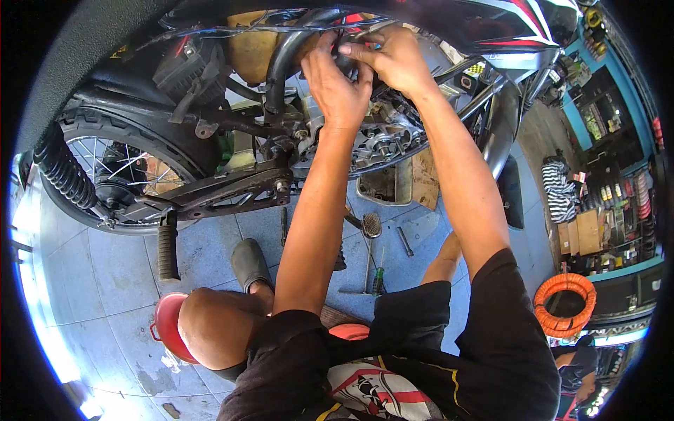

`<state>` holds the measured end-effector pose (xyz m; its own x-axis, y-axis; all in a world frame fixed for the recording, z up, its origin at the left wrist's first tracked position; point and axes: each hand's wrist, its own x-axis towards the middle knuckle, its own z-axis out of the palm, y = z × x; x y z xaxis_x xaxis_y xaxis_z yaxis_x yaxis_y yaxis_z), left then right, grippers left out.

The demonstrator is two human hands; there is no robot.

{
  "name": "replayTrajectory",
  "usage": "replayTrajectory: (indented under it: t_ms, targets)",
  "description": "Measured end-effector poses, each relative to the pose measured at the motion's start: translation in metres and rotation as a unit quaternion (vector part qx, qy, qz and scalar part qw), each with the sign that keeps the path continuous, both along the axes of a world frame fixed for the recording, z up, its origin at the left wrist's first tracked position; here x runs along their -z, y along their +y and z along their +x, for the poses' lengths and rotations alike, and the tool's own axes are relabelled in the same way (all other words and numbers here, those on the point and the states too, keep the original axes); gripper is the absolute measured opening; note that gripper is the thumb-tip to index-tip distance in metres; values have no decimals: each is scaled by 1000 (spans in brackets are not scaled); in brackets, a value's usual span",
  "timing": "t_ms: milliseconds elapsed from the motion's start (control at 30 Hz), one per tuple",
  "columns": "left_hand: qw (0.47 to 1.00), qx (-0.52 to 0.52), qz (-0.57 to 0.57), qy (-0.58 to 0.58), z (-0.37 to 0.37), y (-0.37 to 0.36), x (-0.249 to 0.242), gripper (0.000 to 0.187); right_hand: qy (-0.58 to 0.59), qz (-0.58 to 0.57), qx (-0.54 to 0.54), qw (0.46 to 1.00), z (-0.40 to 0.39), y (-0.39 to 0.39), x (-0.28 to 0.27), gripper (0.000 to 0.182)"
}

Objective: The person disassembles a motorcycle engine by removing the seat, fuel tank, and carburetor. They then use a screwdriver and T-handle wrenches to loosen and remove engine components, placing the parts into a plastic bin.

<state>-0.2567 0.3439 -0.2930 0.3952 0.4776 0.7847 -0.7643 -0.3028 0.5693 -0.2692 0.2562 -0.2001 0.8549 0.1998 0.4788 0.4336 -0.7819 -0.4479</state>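
Both my hands are up under the fuel tank (484,31) of a motorcycle, close together beside a black frame tube (281,67). My left hand (331,88) has its fingers curled at a small dark part (344,62) above the engine. From the right, my right hand (394,62) reaches the same spot, thumb pointing left and fingers bent. What the fingertips grip is mostly hidden behind the hands. Below them sits the engine (382,144), its inner metal parts exposed. A yellowed plastic container (250,59) is left of the frame tube.
A metal tray (404,189) and cardboard (425,175) lie under the engine. On the blue tiles are a green-handled screwdriver (379,282) and a metal rod (405,241). A red basin (168,328) is by my left knee. An orange hose coil (540,305) and another person (581,372) are at right.
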Motion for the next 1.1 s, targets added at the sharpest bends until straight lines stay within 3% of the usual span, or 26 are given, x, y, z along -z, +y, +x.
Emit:
replayTrajectory:
  t_ms: [133,233,367,500,567,867,967,1033,1100]
  targets:
    - [999,16,-18,27,0,-1,-4,49,7,56,-26,998,-5,3,-1,34]
    - [998,26,-38,53,-4,0,-5,47,94,220,4,971,-5,1,-3,30]
    - [997,17,-54,47,1,-4,-5,46,25,245,5,969,8,3,5,23]
    - [999,-20,-16,31,1,-1,-5,43,76,264,44,960,11,1,4,18]
    - [999,-26,-7,26,2,0,-7,42,98,294,-14,951,6,0,6,17]
    - [997,1,-71,3,7,-4,-2,40,126,242,-68,960,-5,3,1,22]
    - [998,1,-57,6,4,-3,-3,39,94,221,-65,969,-3,2,3,27]
    - [999,-15,-28,3,2,-2,-2,43,-24,114,-42,992,3,1,8,30]
    - [999,-41,-20,2,2,-2,-5,45,-17,99,-11,995,3,1,7,32]
